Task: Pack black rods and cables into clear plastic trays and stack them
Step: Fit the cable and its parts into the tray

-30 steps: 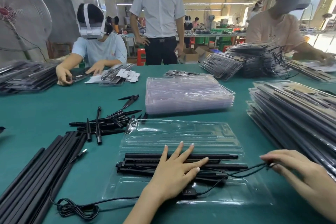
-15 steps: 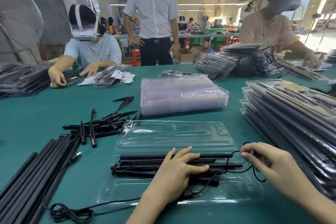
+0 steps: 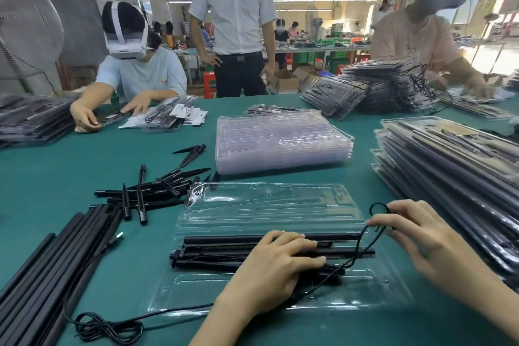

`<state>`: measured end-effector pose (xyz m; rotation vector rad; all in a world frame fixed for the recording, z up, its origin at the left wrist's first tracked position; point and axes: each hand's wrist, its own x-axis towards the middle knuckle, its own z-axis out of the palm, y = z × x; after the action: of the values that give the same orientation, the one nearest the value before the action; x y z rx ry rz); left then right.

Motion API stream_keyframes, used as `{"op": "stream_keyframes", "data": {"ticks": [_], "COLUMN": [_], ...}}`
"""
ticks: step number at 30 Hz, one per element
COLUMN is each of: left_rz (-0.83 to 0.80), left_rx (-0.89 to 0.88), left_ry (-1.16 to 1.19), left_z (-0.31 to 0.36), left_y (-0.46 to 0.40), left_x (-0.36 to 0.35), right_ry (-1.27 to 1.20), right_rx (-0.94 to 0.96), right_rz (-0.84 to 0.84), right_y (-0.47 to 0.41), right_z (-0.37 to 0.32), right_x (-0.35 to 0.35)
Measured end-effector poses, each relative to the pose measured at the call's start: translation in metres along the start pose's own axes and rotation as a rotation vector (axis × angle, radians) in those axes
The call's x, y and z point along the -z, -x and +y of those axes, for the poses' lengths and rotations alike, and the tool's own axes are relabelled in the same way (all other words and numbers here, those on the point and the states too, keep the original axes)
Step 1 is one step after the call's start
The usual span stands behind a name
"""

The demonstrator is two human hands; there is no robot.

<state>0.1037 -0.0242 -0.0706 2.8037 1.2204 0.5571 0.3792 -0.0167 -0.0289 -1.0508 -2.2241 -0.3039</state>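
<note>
Where trays sit: green table (image 3: 70, 166) (factory hall).

head view, forward-down, close over table (image 3: 70, 166).
</note>
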Motion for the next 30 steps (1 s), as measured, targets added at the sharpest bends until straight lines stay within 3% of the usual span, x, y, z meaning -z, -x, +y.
{"op": "stream_keyframes", "data": {"ticks": [6,12,20,30], "left_rz": [0.028,0.125,0.049,0.034], "left_rx": [0.077,-0.021,0.164,-0.027], "left_ry": [-0.095,-0.010,-0.068,-0.054], "left_z": [-0.001,0.001,0.002,0.001], "left_y": [0.002,0.004,0.004,0.002], "left_x": [-0.001,0.000,0.000,0.002], "right_ry": [0.347,0.352,0.418,0.455], "right_rx": [0.445,0.628,0.626,0.482], "right_rz": [0.148,0.224,0.186,0.160], "right_y": [0.000,-0.005,-0.010,-0.013], "right_z": [0.008,0.005,0.004,0.006], "right_x": [0.001,0.002,0.004,-0.002]}}
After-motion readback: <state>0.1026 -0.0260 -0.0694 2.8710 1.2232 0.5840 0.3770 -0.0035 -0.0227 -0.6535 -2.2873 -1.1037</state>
